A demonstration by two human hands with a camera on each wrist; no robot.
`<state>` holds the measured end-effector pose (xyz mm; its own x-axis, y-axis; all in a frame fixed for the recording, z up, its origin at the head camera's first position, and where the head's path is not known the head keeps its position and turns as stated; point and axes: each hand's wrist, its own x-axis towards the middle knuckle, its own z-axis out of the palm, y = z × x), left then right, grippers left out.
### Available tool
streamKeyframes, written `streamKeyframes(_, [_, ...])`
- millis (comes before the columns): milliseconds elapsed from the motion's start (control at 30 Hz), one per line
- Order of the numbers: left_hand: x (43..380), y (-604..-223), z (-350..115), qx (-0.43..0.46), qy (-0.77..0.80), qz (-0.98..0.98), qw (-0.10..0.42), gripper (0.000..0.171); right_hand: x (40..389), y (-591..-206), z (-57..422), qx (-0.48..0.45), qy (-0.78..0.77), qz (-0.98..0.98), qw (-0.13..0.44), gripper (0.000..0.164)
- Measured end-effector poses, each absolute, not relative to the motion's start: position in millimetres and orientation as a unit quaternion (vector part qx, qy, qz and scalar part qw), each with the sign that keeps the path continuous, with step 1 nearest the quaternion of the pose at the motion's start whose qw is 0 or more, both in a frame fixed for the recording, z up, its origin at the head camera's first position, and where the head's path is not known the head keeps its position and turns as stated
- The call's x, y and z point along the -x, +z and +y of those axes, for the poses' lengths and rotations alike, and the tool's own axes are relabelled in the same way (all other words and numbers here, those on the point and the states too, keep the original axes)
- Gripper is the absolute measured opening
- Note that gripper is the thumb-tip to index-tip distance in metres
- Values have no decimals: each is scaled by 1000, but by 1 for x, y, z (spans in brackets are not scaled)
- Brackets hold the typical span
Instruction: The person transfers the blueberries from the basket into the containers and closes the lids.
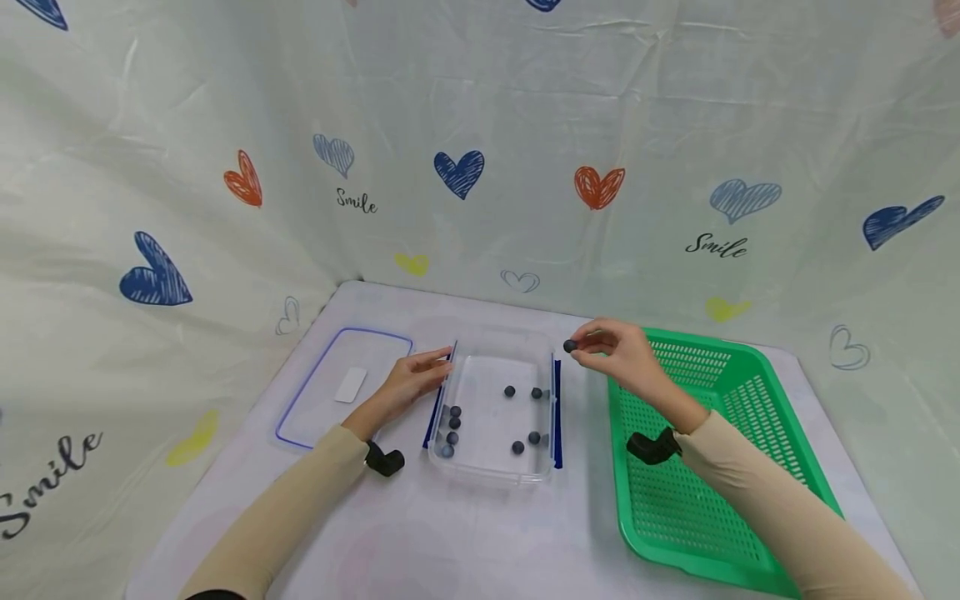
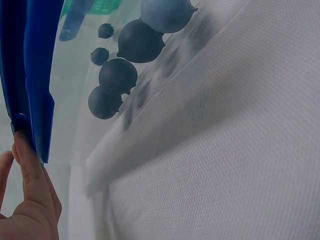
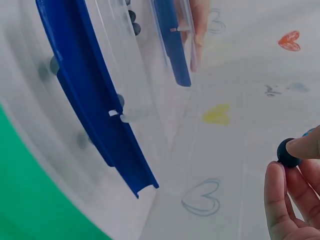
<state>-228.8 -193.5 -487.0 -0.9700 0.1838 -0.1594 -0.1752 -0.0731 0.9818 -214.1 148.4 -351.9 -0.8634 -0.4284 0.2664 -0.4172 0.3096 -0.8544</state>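
Between thumb and fingertips, my right hand (image 1: 618, 354) pinches a small dark ball (image 1: 570, 346), held up beyond the box's right rim. That ball (image 3: 289, 153) looks smooth and nearly black in the right wrist view. A clear plastic box (image 1: 491, 479) with blue side latches (image 3: 95, 95) stands on the table. Several more dark balls (image 1: 455, 422) lie inside, some in a row along the left wall; little pointed tips show on these balls (image 2: 141, 41) in the left wrist view. My left hand (image 1: 411, 379) rests against the box's left side, its straight fingers touching the blue latch (image 2: 37, 80).
A green perforated basket (image 1: 630, 533) stands right of the box, under my right forearm. To the left lies a clear lid (image 1: 311, 417) with a blue edge and a white label (image 1: 350, 385). A curtain printed with hearts (image 1: 459, 173) hangs behind the white-covered table (image 1: 450, 542).
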Motion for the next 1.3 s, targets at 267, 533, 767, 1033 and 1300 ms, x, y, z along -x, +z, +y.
streamKeyframes(267, [229,-486,-193,-12,725,677,126,54,215,-350,132,273,-506,818,22,21])
streamKeyframes(533, [229,-486,-193,-10,722,681,122,53,223,-366,122,313,-497,809,20,20])
streamKeyframes(767, [231,-487,-194,-6,727,677,116,53,235,-388,117,330,-497,802,31,19])
streamKeyframes(1033, [230,-488,-194,-8,726,678,118,54,234,-396,109,338,-475,811,52,17])
streamKeyframes(1300, [229,-488,-195,-7,729,674,118,52,226,-394,102,345,-462,814,70,17])
